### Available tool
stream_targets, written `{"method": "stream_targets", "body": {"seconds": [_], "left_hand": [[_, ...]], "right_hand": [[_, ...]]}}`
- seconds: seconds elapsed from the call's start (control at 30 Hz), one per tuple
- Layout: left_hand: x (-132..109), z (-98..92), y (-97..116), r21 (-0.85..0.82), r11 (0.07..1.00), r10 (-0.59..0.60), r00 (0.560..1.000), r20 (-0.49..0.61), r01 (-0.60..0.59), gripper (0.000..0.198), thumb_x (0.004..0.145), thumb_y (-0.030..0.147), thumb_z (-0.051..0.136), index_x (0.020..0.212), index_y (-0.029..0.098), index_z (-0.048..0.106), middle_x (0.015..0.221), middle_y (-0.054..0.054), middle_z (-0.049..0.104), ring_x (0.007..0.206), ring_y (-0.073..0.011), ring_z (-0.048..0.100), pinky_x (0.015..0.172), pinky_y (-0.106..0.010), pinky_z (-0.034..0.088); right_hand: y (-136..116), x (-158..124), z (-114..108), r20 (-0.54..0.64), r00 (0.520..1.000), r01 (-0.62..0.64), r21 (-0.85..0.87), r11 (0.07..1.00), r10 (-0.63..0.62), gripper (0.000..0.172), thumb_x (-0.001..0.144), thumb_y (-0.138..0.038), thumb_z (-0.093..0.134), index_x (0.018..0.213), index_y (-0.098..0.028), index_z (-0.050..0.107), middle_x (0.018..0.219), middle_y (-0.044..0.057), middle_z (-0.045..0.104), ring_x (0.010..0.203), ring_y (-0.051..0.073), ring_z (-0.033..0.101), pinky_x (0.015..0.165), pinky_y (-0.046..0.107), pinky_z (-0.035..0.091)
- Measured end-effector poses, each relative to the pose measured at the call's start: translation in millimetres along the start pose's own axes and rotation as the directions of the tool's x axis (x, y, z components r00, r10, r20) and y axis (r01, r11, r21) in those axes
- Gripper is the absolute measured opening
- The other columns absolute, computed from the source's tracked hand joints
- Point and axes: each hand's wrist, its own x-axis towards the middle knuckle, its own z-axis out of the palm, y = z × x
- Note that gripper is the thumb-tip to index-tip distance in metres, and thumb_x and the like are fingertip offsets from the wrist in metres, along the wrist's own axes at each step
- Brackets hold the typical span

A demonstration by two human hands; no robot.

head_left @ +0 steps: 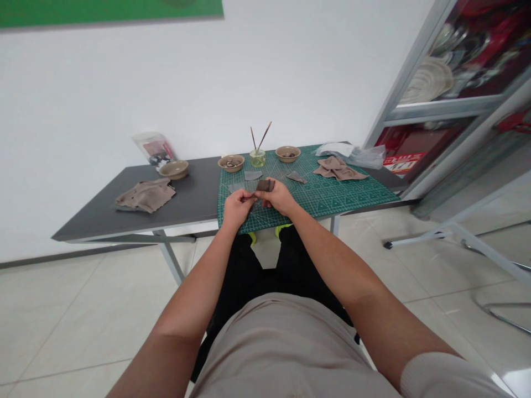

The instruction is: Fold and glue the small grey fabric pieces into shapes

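Fingers of the left hand point(236, 208) and right hand point(281, 197) pinch one small dark scrap point(264, 186), perhaps leather, just above the near edge of the green mat point(352, 190). A slack pinch could drop it off the edge. Just beyond stands a jar point(258, 158) of sticks, easily knocked, beside a bowl point(287, 153).

Left hand point(237, 208) and right hand point(281, 198) meet above the near edge of the green cutting mat point(344, 190), both pinching a small dark piece point(263, 186). Just beyond the hands: grey scrap point(253, 175), glass jar point(258, 158) holding two sticks. Tan cloth point(145, 195) lies well left of the left hand on the desk point(191, 193).
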Motion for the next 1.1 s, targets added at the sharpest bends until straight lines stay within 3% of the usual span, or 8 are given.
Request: {"method": "stream_targets", "body": {"seconds": [0.23, 0.5, 0.7, 0.97, 1.1], "left_hand": [[-1.0, 1.6, 7.5, 0.162, 0.985, 0.052, 0.998, 0.04, -0.058, 0.018, 0.078, 0.02, 0.059, 0.061, 0.019, 0.052, 0.062, 0.002, 0.053, 0.064, -0.0135, 0.05, 0.064, -0.027, 0.037], [-2.5, 1.3, 4.2, 0.047, 0.998, 0.037, 0.999, 0.011, -0.038, 0.016, 0.078, 0.023, 0.061, 0.065, 0.019, 0.053, 0.064, 0.003, 0.052, 0.063, -0.0126, 0.048, 0.062, -0.026, 0.036], [-2.9, 2.0, 7.8, 0.146, 0.985, 0.094, 0.995, 0.023, -0.097, 0.02, 0.077, 0.017, 0.058, 0.06, 0.019, 0.049, 0.062, 0.002, 0.052, 0.064, -0.0135, 0.048, 0.064, -0.027, 0.036], [-1.8, 0.5, 3.0, -0.102, 0.995, -0.02, 1.0, -0.002, 0.02, 0.013, 0.073, 0.024, 0.067, 0.066, 0.018, 0.059, 0.063, 0.004, 0.056, 0.06, -0.0114, 0.048, 0.06, -0.025, 0.038], [0.4, -0.1, 4.1, -0.148, 0.986, -0.087, 0.996, -0.02, 0.083, 0.012, 0.07, 0.023, 0.07, 0.065, 0.018, 0.06, 0.06, 0.005, 0.056, 0.057, -0.0104, 0.046, 0.057, -0.024, 0.036]], "right_hand": [[-1.5, 0.1, 1.2, 0.06, 0.998, -0.008, -0.06, 0.998, 0.012, 0.043, 0.066, -0.043, 0.081, 0.076, -0.022, 0.044, 0.047, -0.008, 0.052, 0.038, 0.009, 0.047, 0.035, 0.02, 0.03], [-1.8, -0.8, 2.2, 0.019, 1.0, 0.005, -0.015, 1.0, -0.005, 0.042, 0.069, -0.044, 0.078, 0.078, -0.02, 0.045, 0.049, -0.008, 0.053, 0.036, 0.008, 0.046, 0.034, 0.019, 0.029], [0.9, 0.1, 1.6, 0.065, 0.998, 0.007, -0.077, 0.997, -0.002, 0.04, 0.068, -0.04, 0.08, 0.077, -0.02, 0.046, 0.048, -0.008, 0.052, 0.037, 0.009, 0.047, 0.035, 0.019, 0.03], [0.0, -0.1, -0.4, -0.019, 1.0, 0.004, 0.029, 1.0, -0.003, 0.041, 0.069, -0.044, 0.078, 0.078, -0.02, 0.046, 0.046, -0.009, 0.049, 0.037, 0.008, 0.044, 0.035, 0.019, 0.029], [0.3, 2.2, -0.7, -0.04, 0.999, 0.003, 0.086, 0.996, 0.0, 0.044, 0.064, -0.044, 0.081, 0.077, -0.02, 0.047, 0.049, -0.008, 0.052, 0.04, 0.01, 0.05, 0.035, 0.019, 0.032]]}}
